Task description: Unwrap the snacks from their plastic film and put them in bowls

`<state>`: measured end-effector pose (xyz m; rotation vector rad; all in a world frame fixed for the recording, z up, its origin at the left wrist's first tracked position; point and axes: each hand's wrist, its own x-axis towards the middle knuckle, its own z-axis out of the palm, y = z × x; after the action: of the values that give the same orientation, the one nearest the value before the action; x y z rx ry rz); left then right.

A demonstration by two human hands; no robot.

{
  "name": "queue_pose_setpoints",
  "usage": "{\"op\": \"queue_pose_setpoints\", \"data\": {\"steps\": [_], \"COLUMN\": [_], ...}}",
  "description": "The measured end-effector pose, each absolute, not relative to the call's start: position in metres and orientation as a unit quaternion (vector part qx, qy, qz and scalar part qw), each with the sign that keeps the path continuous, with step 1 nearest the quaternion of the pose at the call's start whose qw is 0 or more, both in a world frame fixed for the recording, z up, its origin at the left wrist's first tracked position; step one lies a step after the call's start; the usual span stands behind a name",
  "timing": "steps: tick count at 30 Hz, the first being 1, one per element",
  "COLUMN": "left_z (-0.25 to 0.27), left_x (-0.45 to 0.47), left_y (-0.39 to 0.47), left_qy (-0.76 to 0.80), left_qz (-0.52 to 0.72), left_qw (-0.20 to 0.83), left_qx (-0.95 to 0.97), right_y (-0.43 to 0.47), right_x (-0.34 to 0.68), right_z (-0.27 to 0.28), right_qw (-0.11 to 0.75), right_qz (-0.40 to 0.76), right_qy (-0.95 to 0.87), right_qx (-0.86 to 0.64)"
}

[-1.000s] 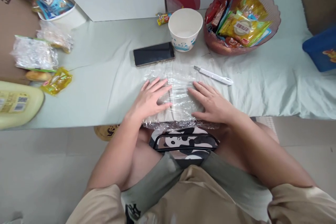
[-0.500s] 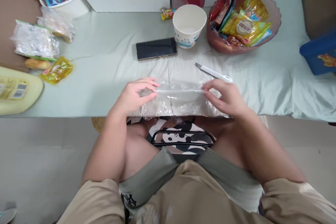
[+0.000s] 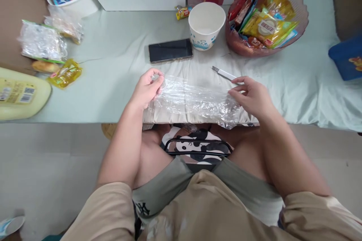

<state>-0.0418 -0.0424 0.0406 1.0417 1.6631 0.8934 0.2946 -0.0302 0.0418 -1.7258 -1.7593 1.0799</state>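
Note:
A crinkled, see-through plastic bag (image 3: 195, 99) stretches across the table's front edge between my hands. My left hand (image 3: 147, 87) pinches its upper left corner between thumb and fingertips. At the bag's right end, my right hand (image 3: 250, 96) has its thumb and fingers apart, the thumb close to the plastic. Just behind those fingers lies a white utility knife (image 3: 224, 73), its blade end pointing up and left and its handle partly hidden by the hand.
Behind the bag are a black phone (image 3: 170, 50), a white paper cup (image 3: 206, 26) and a pink bowl (image 3: 304, 17) of packaged snacks. Wrapped snacks (image 3: 66, 74) and a pale yellow bottle (image 3: 25, 94) occupy the left. A blue container (image 3: 346, 58) stands at the right.
The straight taut edge between my hands has gone slack and crumpled. My left hand has risen with its corner; my right hand has shifted right and its pinch has opened.

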Motion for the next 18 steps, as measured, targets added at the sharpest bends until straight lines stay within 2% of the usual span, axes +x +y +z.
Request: {"op": "queue_pose_setpoints", "data": {"steps": [4,6,8,10,13,15,18], "left_z": [0.038,0.037,0.038,0.039,0.041,0.043,0.046], "left_x": [-0.042,-0.041,-0.039,-0.038,-0.04,-0.042,-0.047], "left_y": [-0.04,-0.039,-0.038,-0.038,-0.04,-0.041,-0.042], "left_qy": [0.709,0.714,0.719,0.728,0.737,0.739,0.733], "left_qz": [0.378,0.374,0.373,0.38,0.381,0.377,0.376], "left_qw": [0.433,0.429,0.422,0.406,0.381,0.373,0.39], "left_qx": [0.408,0.408,0.407,0.402,0.409,0.415,0.411], "right_y": [-0.034,-0.039,-0.045,-0.049,-0.05,-0.048,-0.046], "right_x": [0.299,0.293,0.284,0.277,0.277,0.283,0.294], "right_z": [0.037,0.036,0.033,0.028,0.021,0.02,0.031], "right_qw": [0.311,0.333,0.286,0.18,0.04,0.016,0.067], "right_qz": [0.197,0.178,0.211,0.239,0.238,0.235,0.251], "right_qy": [-0.697,-0.755,-0.833,-0.888,-0.907,-0.904,-0.905], "right_qx": [-0.616,-0.535,-0.423,-0.348,-0.346,-0.357,-0.336]}}
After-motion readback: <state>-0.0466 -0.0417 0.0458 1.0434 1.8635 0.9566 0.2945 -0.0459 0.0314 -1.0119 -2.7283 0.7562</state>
